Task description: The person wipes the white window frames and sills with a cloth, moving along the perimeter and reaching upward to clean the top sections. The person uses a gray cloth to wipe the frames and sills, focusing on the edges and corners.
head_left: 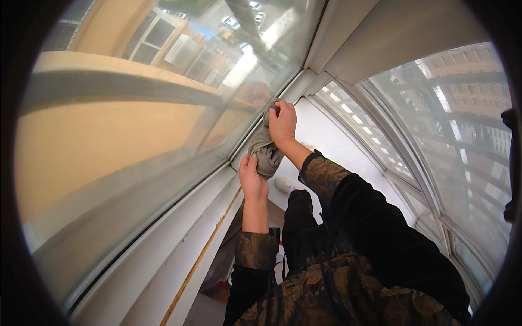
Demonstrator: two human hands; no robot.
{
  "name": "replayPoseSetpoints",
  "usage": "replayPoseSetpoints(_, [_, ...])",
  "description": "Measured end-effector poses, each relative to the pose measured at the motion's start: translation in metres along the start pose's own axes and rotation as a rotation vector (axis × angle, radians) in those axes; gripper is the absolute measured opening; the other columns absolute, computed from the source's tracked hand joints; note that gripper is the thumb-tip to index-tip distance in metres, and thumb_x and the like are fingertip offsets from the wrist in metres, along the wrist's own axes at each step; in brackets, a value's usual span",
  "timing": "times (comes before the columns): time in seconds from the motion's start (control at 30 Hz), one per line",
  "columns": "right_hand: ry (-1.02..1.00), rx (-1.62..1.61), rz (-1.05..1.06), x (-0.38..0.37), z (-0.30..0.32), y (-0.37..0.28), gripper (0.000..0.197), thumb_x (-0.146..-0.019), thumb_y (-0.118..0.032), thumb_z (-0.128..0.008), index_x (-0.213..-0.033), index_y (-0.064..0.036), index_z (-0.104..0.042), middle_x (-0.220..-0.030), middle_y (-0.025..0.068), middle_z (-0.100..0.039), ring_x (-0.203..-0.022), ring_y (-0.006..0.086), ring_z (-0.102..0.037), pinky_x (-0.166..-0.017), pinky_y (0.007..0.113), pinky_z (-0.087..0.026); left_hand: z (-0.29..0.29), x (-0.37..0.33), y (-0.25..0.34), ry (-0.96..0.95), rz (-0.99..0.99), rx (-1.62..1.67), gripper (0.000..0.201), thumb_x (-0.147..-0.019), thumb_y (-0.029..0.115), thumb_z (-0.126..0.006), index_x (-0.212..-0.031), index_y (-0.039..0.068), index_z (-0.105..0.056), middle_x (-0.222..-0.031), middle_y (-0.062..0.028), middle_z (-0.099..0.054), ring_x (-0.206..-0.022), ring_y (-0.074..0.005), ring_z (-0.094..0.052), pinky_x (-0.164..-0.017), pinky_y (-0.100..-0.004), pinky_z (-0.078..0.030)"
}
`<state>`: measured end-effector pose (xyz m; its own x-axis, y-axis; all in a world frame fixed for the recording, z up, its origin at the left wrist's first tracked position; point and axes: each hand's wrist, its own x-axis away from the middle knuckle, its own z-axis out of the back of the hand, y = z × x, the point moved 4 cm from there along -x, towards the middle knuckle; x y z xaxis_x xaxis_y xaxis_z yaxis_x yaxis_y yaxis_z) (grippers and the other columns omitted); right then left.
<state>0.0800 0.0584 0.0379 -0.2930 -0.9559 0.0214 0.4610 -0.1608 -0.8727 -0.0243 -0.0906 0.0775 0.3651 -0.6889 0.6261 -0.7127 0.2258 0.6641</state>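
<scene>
A crumpled grey-brown cloth (266,154) hangs between my two hands, against the white window frame (298,86) at the pane's edge. My right hand (283,124) grips its upper end close to the frame's corner, fingers curled into the fabric. Lower down, my left hand (252,179) pinches the bunched lower part between thumb and fingers. The large glass pane (136,125) rises just left of both hands, with faint reflections on it. Part of the frame behind the cloth is hidden.
White sill ledges (157,255) with a yellowish strip (201,255) run along the lower left. My shoe (284,185) stands on the white floor (331,130). More framed windows (429,119) curve along the right. Buildings and parked cars (231,22) show far below outside.
</scene>
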Motion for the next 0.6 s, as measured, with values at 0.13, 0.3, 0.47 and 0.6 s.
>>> replayPoseSetpoints(0.13, [-0.157, 0.001, 0.037, 0.046, -0.015, -0.008, 0.016, -0.087, -0.010, -0.070, -0.098, -0.0001, -0.064, -0.100, 0.0202, -0.062, -0.093, 0.0403, -0.061, -0.084, 0.046, -0.051, 0.022, 0.018, -0.003, 0.010, 0.007, -0.004, 0.028, -0.105, 0.009, -0.054, -0.131, -0.002, -0.058, -0.123, -0.0107, -0.068, -0.109, -0.0189, -0.067, -0.095, -0.0349, -0.054])
replayPoseSetpoints(0.3, [-0.352, -0.065, -0.021, 0.112, -0.042, -0.020, 0.014, -0.083, -0.008, -0.072, -0.094, -0.0023, -0.065, -0.096, 0.0218, -0.061, -0.094, 0.0427, -0.060, -0.085, 0.048, -0.050, 0.058, 0.046, 0.001, 0.139, -0.042, -0.001, 0.034, -0.104, 0.009, -0.050, -0.136, -0.002, -0.052, -0.132, -0.0132, -0.061, -0.115, -0.0225, -0.064, -0.096, -0.0357, -0.054])
replayPoseSetpoints(0.47, [-0.770, -0.109, -0.164, 0.137, -0.064, -0.022, 0.017, -0.077, -0.014, -0.079, -0.089, -0.0031, -0.073, -0.089, 0.0182, -0.072, -0.086, 0.0368, -0.069, -0.080, 0.043, -0.056, 0.060, 0.068, 0.006, 0.173, -0.085, 0.020, 0.036, -0.105, 0.011, -0.048, -0.139, 0.001, -0.047, -0.131, -0.0126, -0.058, -0.115, -0.0229, -0.061, -0.099, -0.0376, -0.050])
replayPoseSetpoints(0.6, [-0.873, -0.108, -0.134, 0.132, -0.060, -0.030, 0.020, -0.077, -0.016, -0.081, -0.093, -0.0044, -0.076, -0.089, 0.0141, -0.076, -0.086, 0.0288, -0.073, -0.080, 0.039, -0.058, 0.047, 0.084, 0.009, 0.134, -0.112, -0.010, 0.037, -0.104, 0.010, -0.051, -0.140, 0.000, -0.046, -0.132, -0.0130, -0.057, -0.118, -0.0219, -0.059, -0.101, -0.0363, -0.049])
